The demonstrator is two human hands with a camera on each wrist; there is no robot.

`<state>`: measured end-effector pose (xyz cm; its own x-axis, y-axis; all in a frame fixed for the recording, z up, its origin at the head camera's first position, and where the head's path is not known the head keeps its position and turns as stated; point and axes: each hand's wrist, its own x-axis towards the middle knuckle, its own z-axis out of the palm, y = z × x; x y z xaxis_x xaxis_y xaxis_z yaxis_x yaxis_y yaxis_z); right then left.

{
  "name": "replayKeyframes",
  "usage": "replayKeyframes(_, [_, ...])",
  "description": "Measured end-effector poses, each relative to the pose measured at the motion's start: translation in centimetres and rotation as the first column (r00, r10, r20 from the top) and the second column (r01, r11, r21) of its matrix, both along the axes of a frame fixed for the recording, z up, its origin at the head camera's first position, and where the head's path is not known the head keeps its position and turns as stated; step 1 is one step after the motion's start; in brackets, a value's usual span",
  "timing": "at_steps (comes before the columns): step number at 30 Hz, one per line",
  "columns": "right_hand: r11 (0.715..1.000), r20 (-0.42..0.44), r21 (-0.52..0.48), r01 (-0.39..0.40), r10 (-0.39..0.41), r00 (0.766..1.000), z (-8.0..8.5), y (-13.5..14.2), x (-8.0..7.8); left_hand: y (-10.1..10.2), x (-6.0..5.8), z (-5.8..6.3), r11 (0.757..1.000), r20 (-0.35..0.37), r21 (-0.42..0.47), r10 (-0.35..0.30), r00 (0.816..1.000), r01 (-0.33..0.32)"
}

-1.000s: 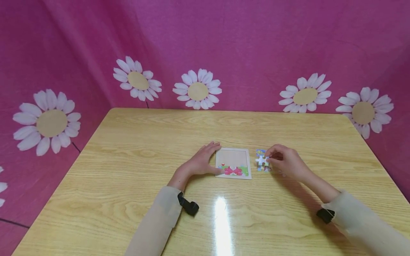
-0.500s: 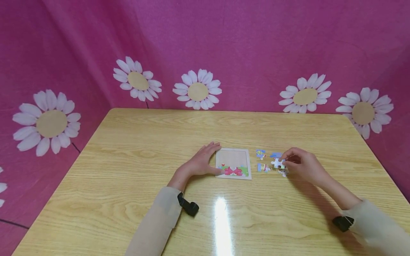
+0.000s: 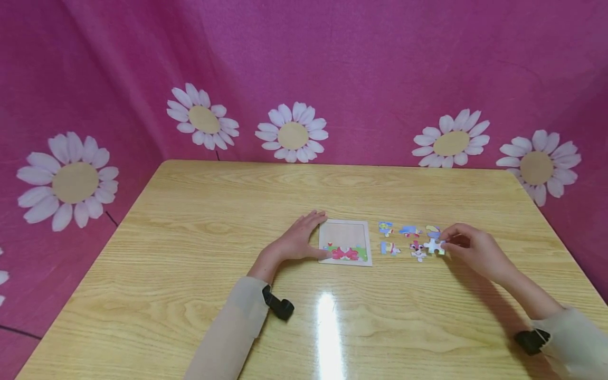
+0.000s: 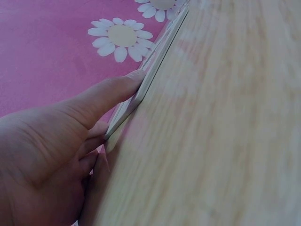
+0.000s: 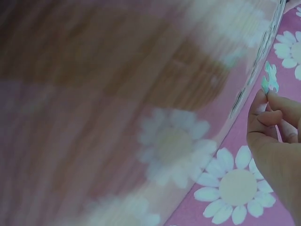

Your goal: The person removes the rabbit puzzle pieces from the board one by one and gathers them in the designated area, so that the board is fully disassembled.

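A square puzzle tray [image 3: 347,232] lies on the table, its near part filled with red and green pieces. My left hand [image 3: 295,240] rests at its left side, fingers spread, thumb at the near corner and fingertips at the far one. In the left wrist view the thumb lies on the tray's rim [image 4: 153,70]. To the right, my right hand [image 3: 480,253] pinches a pale puzzle piece [image 3: 434,246] between thumb and forefinger. The right wrist view shows this piece [image 5: 269,77] standing up from the fingertips. Several loose printed pieces [image 3: 390,248] lie between tray and right hand.
The wooden table [image 3: 228,200] has rounded far corners. Behind it hangs a pink cloth [image 3: 361,79] with large white flowers. Black straps circle both sleeves near the wrists, and a bright light reflection [image 3: 329,332] shows on the near tabletop.
My right hand has moved to the right, away from the tray, with the pale puzzle piece still pinched, uncovering loose pieces on the table. My left hand and the tray have stayed put.
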<state>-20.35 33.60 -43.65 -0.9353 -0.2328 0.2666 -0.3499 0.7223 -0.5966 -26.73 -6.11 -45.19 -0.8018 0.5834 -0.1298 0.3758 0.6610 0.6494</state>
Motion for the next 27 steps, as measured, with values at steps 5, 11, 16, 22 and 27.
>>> replayKeyframes(5, [1.000, 0.016, 0.020, 0.004, -0.004, 1.000, 0.1, 0.6, 0.1, -0.1, -0.1, -0.1, 1.000, -0.005, -0.005, -0.001, 1.000, 0.001])
replayKeyframes(11, [0.999, 0.046, 0.034, -0.008, 0.007, 0.999, -0.1, 0.9, -0.1, -0.1, -0.1, -0.1, 1.000, -0.002, -0.008, 0.000, 1.000, 0.000])
replayKeyframes(16, [0.998, 0.084, 0.062, -0.014, 0.009, 0.996, -0.1, 1.0, -0.3, -0.1, -0.1, -0.1, 1.000, 0.002, -0.005, 0.001, 1.000, -0.001])
replayKeyframes(22, [0.994, 0.124, 0.106, 0.003, -0.016, 0.992, -0.1, 1.5, -0.5, -0.1, -0.1, -0.2, 1.000, -0.005, -0.005, -0.005, 1.000, 0.005])
replayKeyframes(27, [0.995, 0.130, 0.098, -0.023, 0.010, 0.991, -0.3, 1.8, -0.7, -0.1, -0.1, -0.1, 1.000, -0.008, -0.006, -0.011, 1.000, 0.011])
